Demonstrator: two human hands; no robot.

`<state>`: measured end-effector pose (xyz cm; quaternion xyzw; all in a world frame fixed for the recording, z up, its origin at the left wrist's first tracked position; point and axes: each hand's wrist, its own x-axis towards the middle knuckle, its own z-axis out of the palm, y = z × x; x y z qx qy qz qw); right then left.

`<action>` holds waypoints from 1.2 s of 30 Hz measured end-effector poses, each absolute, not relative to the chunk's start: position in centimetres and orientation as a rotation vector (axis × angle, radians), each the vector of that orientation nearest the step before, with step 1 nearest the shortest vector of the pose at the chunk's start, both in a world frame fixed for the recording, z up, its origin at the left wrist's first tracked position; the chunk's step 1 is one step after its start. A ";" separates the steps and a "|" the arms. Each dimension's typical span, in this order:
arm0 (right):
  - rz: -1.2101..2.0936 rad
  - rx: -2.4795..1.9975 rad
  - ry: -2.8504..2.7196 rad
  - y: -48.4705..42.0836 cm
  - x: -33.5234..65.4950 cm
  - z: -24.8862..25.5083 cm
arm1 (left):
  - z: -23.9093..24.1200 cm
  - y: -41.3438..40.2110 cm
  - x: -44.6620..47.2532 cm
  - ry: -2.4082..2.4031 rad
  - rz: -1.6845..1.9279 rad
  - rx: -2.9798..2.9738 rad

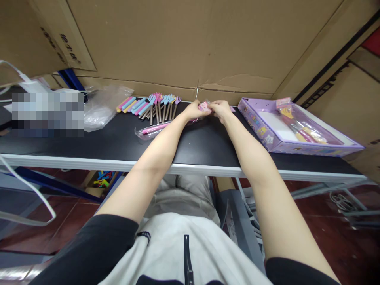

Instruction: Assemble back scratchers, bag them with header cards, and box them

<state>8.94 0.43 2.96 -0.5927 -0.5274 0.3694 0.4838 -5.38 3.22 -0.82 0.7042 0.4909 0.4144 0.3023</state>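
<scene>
Packet (pixel 154 129); long axis runs to eight o'clock from grip; left hand (pixel 193 111) nearer; right hand (pixel 221 110) alongside; both pinch its label (pixel 204 106).

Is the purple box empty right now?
No: a clear packet with yellow and pink showing through it lies in the purple box.

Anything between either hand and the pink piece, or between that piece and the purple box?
Left hand and right hand both touch the pink piece; nothing visible blocks them. Toward the purple box, the right hand itself, a pinkish item too small to identify, and the box's raised left wall stand between.
</scene>
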 end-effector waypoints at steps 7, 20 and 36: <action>0.893 -1.460 -1.268 0.6 9.2 3.0 | -1.2 3.6 -5.3 1.367 0.941 2.096; 0.977 -1.396 -1.294 0.3 9.2 3.1 | -1.0 2.6 -5.1 1.356 0.927 2.231; 0.661 -1.444 -1.419 1.9 9.4 2.1 | -1.2 2.8 -4.7 1.388 0.914 2.163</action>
